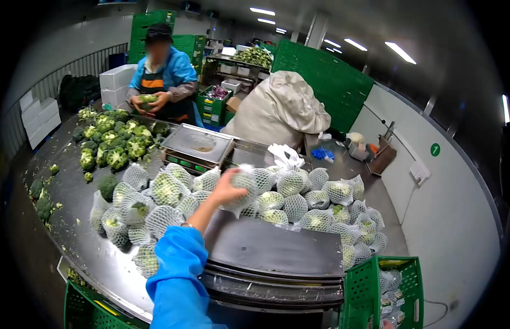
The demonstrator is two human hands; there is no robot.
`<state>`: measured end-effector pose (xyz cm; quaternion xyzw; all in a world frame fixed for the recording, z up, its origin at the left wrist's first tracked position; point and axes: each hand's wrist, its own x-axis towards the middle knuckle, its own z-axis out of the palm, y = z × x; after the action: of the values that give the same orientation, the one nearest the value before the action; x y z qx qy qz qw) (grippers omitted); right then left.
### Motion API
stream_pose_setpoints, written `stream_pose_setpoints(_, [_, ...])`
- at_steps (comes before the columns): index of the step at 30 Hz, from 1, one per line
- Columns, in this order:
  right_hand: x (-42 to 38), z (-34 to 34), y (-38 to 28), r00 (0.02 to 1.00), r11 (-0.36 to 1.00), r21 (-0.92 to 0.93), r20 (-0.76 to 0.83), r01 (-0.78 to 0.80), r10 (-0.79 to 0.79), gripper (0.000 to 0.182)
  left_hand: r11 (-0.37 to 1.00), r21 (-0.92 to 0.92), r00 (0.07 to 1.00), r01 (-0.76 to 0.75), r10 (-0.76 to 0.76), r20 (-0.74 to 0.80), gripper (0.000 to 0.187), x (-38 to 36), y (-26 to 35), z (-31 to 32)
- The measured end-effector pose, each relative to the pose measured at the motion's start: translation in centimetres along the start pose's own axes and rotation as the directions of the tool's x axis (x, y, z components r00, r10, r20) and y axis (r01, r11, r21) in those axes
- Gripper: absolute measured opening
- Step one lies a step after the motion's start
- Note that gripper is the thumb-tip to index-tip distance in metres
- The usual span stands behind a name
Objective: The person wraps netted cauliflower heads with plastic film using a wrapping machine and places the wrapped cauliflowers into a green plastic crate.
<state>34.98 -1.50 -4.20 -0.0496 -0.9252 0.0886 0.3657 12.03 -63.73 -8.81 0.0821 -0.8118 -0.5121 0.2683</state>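
My left hand (227, 189), in a blue sleeve, reaches over the steel table with its fingers closed around a net-wrapped broccoli head (241, 189), slightly blurred. Heaped to the right are several broccoli heads in white foam nets (294, 207). Another group of netted broccoli (166, 189) lies left of my forearm. In front of the hand is a dark metal plate (274, 247). A skin-coloured bit of what looks like my right hand (387, 324) shows at the bottom edge by the green crate (362, 293); its fingers are mostly hidden. Netted heads with labels lie in that crate.
Across the table a co-worker (167, 88) holds a broccoli head beside a pile of bare broccoli (115, 140). A scale (197, 145) stands mid-table. Behind it sits a big white sack (279, 109). Another green crate (93, 310) is at the lower left.
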Motion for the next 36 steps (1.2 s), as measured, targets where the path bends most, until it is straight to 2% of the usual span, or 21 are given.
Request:
stream_pose_setpoints(1, [2.0,2.5,-1.7,0.872,0.902,0.067,0.297,-0.426,0.389,0.026,0.876,0.214,0.901,-0.433,0.423,0.093,0.075,-0.6,2.6,0.3])
stream_pose_setpoints(2, [2.9,8.1,-1.6,0.985,0.782,0.606,0.166,-0.146,0.055,0.019,0.746,0.264,0.79,-0.611,0.55,0.273,0.074,-2.4,7.7,0.2])
stream_pose_setpoints(4, [4.8,8.5,-13.3,0.958,0.696,0.711,0.124,0.097,-0.26,0.018,0.574,0.454,0.713,-0.681,0.379,0.59,0.078,-7.1,14.7,1.9])
stream_pose_setpoints(6, [5.4,10.0,-20.3,0.906,0.58,0.808,0.165,0.102,-0.39,0.028,0.418,0.524,0.652,-0.742,0.273,0.707,0.082,-11.2,16.3,5.9])
stream_pose_setpoints(7, [5.5,11.7,-22.3,0.889,0.589,0.773,0.073,0.235,-0.451,0.028,0.374,0.532,0.618,-0.76,0.161,0.769,0.083,-13.1,17.0,7.3])
stream_pose_setpoints(9, [5.0,16.5,-22.9,0.846,0.512,0.859,0.282,-0.012,-0.452,0.031,0.363,0.583,0.685,-0.727,0.32,0.654,0.082,-15.8,13.7,11.9])
stream_pose_setpoints(12, [4.7,16.9,-21.0,0.884,0.554,0.833,0.271,-0.016,-0.381,0.033,0.539,0.445,0.69,-0.715,0.444,0.571,0.08,-18.6,16.9,8.5])
stream_pose_setpoints(14, [4.8,13.8,-17.7,0.897,0.763,0.628,0.233,0.156,-0.375,0.03,0.759,0.339,0.802,-0.555,0.38,0.461,0.078,-21.8,18.3,3.4])
stream_pose_setpoints(15, [4.2,13.0,-15.7,0.899,0.863,0.453,0.245,0.225,-0.363,0.026,0.801,0.394,0.887,-0.451,0.354,0.296,0.061,-23.5,17.5,1.0])
stream_pose_setpoints(17, [2.6,12.5,-13.5,0.849,0.937,0.19,0.399,0.294,-0.347,0.032,0.54,0.82,0.981,-0.189,0.141,0.134,0.032,-26.2,13.6,-2.2])
stream_pose_setpoints(19, [1.5,13.3,-14.6,0.804,0.929,0.121,0.469,0.351,-0.365,0.04,0.4,0.901,0.984,-0.168,0.011,0.179,0.032,-27.4,10.2,-3.0])
stream_pose_setpoints(20, [1.5,14.4,-14.8,0.789,0.903,0.135,0.445,0.409,-0.424,0.039,0.452,0.878,0.985,-0.155,0.008,0.17,0.031,-27.5,9.0,-2.0])
stream_pose_setpoints(23, [2.7,15.3,-14.9,0.663,0.912,0.397,0.711,-0.101,-0.236,0.033,0.621,0.765,0.983,-0.169,0.046,0.18,0.034,-26.3,7.8,-0.4])
stream_pose_setpoints(24, [3.0,14.7,-14.5,0.702,0.914,0.404,0.658,-0.025,-0.271,0.03,0.773,0.633,0.974,-0.032,-0.117,0.192,0.029,-26.1,7.9,-1.0])
stream_pose_setpoints(25, [3.4,13.7,-13.9,0.702,0.843,0.52,0.652,-0.14,-0.286,0.023,0.905,0.273,0.89,0.326,-0.391,0.235,0.025,-25.6,9.1,-3.0])
stream_pose_setpoints(27, [5.2,10.0,-13.5,0.565,0.596,0.584,0.787,-0.552,-0.248,0.018,0.851,-0.065,0.83,0.522,-0.489,0.268,0.021,-26.0,10.9,-6.7])
stream_pose_setpoints(29, [8.9,6.1,-14.0,0.625,0.484,0.729,0.675,-0.483,-0.393,0.017,0.775,-0.363,0.856,0.517,-0.46,0.238,0.02,-25.0,12.5,-10.4])
stream_pose_setpoints(31, [12.8,5.0,-15.4,0.71,0.246,0.873,0.487,-0.422,-0.509,0.014,0.705,-0.61,0.926,0.361,-0.35,0.143,0.021,-20.5,15.4,-12.9])
stream_pose_setpoints(33, [16.7,6.9,-18.9,0.75,0.084,0.857,0.488,-0.508,-0.446,0.013,0.484,-0.848,0.965,0.215,0.027,0.261,0.022,-14.1,13.9,-13.6])
stream_pose_setpoints(35, [18.8,12.6,-22.7,0.761,0.113,0.834,0.541,-0.54,-0.357,0.016,0.939,-0.343,0.99,-0.011,-0.039,-0.139,0.018,-9.8,14.0,-8.0])
stream_pose_setpoints(36, [18.1,16.8,-23.1,0.796,0.33,0.879,0.46,-0.345,-0.393,0.017,0.988,0.031,0.988,-0.153,0.152,0.017,0.019,-8.5,10.4,-6.7])
